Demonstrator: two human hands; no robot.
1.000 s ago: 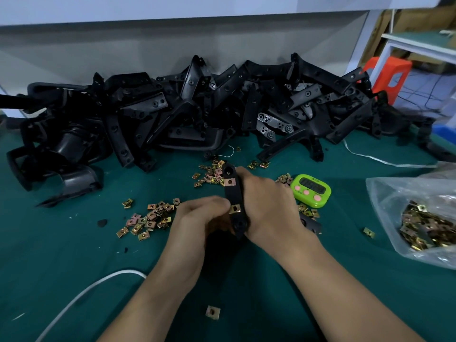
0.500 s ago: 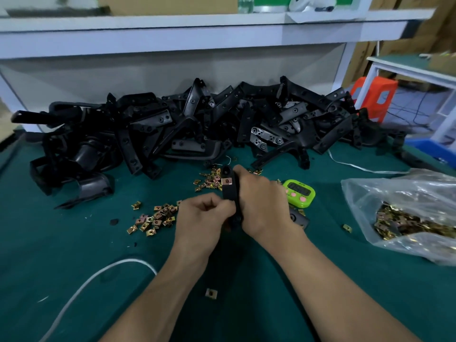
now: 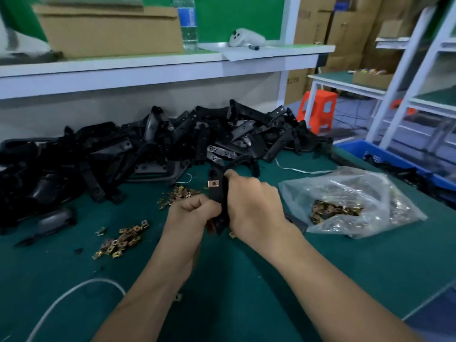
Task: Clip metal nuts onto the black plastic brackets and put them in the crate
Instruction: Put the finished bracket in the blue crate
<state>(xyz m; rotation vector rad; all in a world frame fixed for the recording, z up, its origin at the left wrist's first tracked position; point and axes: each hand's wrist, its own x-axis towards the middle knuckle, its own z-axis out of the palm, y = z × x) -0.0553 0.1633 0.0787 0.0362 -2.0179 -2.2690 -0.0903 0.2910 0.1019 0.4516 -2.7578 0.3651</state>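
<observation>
While one nut [image 3: 212, 183] sits clipped near the top of the bracket [image 3: 218, 196], left hand [image 3: 195, 214] and right hand [image 3: 253, 206] both grip it. Looks early: big bracket pile [image 3: 158, 146] undone, blue crate [image 3: 351, 145] off right.

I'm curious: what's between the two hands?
In the head view, a black bracket with a metal nut clipped on; the left hand and right hand both grip it.
</observation>
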